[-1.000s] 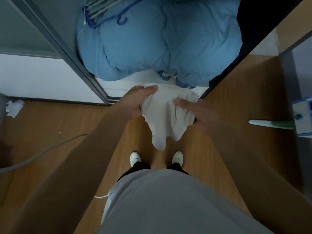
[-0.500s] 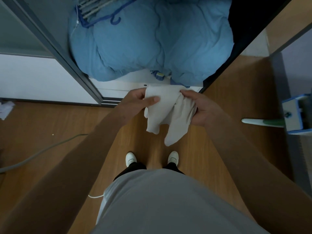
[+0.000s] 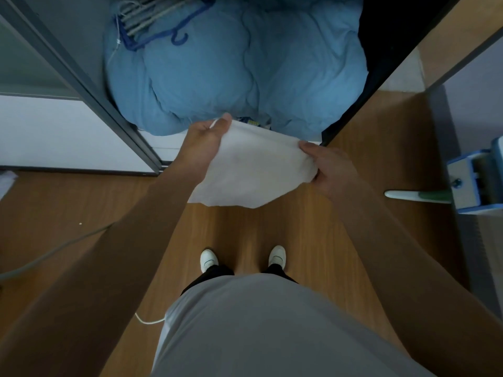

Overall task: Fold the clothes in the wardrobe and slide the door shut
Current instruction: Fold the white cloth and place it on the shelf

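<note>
Hands raised in front of us, we hold a white cloth (image 3: pixel 253 167) stretched between them, just before the open wardrobe (image 3: pixel 394 50). Our left hand (image 3: pixel 202 144) pinches the cloth's far left corner, thumb on top and fingers curled beneath. Our right hand (image 3: pixel 326 167) grips the right edge, thumb over the fabric and fingers bunched under it. The cloth hangs in a loose sheet, its lower edge drooping towards us above the wooden floor (image 3: pixel 313 227).

Inside the wardrobe, a bulky blue quilt (image 3: pixel 245 72) fills the lower space, with a bundle of hangers (image 3: pixel 152 25) lying on its upper left. The sliding door (image 3: pixel 81 77) stands to the left, leaving the opening uncovered. Below, we see our white shoes (image 3: pixel 209 260) side by side. A grey cable (image 3: pixel 54 253) runs across the floor at left, and a blue and white mop (image 3: pixel 468 186) sits at the right edge.
</note>
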Action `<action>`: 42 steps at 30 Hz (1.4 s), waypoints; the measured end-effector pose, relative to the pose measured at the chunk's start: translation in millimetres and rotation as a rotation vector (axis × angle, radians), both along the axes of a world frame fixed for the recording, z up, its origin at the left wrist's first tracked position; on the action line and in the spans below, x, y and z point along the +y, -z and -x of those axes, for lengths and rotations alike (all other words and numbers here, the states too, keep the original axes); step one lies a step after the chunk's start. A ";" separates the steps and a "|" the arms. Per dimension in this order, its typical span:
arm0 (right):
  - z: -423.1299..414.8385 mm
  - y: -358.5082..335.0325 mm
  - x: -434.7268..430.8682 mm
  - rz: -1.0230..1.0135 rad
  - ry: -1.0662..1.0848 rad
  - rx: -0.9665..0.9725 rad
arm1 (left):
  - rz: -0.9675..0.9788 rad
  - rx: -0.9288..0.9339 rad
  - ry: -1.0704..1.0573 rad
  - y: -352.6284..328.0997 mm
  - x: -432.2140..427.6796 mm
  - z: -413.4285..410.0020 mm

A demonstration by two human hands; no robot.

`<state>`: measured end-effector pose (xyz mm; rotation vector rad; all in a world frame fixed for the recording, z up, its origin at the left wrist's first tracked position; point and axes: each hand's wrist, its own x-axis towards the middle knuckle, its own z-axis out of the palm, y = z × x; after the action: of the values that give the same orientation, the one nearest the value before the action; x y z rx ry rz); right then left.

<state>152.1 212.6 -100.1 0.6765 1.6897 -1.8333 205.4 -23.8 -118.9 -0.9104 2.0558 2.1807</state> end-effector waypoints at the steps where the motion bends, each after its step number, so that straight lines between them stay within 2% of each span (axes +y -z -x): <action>1: 2.2 -0.4 0.4 -0.044 -0.001 0.032 | 0.029 -0.008 -0.020 -0.7 -1.7 1.3; 3: 3.9 -1.1 2.7 -0.092 -0.064 0.139 | 0.065 -0.015 -0.045 -4.6 -5.8 1.1; 6: -1.5 -5.1 -1.5 -0.124 -0.383 0.340 | 0.044 0.033 0.028 -11.0 -9.9 -3.0; 9: -7.4 -6.4 -15.5 -0.343 -0.642 0.464 | 0.027 0.077 0.180 -16.0 -8.3 -4.0; 12: -6.7 -6.5 -21.8 -0.580 -0.680 0.601 | 0.213 0.081 0.158 -16.8 -8.7 0.8; 15: 1.3 -12.0 -16.5 -0.561 -0.638 0.671 | 0.258 0.096 0.041 -15.2 -13.8 3.3; 17: 7.5 -18.1 -13.6 -0.509 -0.702 0.733 | 0.235 0.088 0.015 -13.4 -17.1 3.0; 19: 12.0 -23.0 -10.8 -0.357 -0.738 0.670 | 0.208 0.065 0.004 -14.8 -18.5 2.5; 23: 14.9 -25.4 -4.1 -0.006 -0.530 0.351 | 0.084 0.058 -0.036 -21.8 -18.3 4.1; 26: 11.5 -26.3 -6.0 0.178 -0.365 0.184 | -0.079 0.173 0.075 -23.4 -20.5 2.9; 29: 7.9 -26.5 -5.4 0.297 -0.298 0.050 | -0.192 0.285 0.182 -13.5 -24.3 -4.0; 35: 7.9 -27.6 -5.4 0.345 -0.270 0.032 | -0.191 0.024 0.503 12.2 -18.5 -20.6; 38: 11.7 -24.9 -3.9 0.430 -0.170 0.056 | -0.236 -0.011 0.437 11.8 -9.6 -17.6; 42: 13.8 -15.1 4.3 0.580 -0.075 0.020 | -0.327 -0.038 0.229 2.0 -7.1 -9.8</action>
<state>138.2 216.9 -85.0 0.3413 1.0829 -2.1326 215.2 -30.9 -121.0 -0.6417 1.6240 2.2575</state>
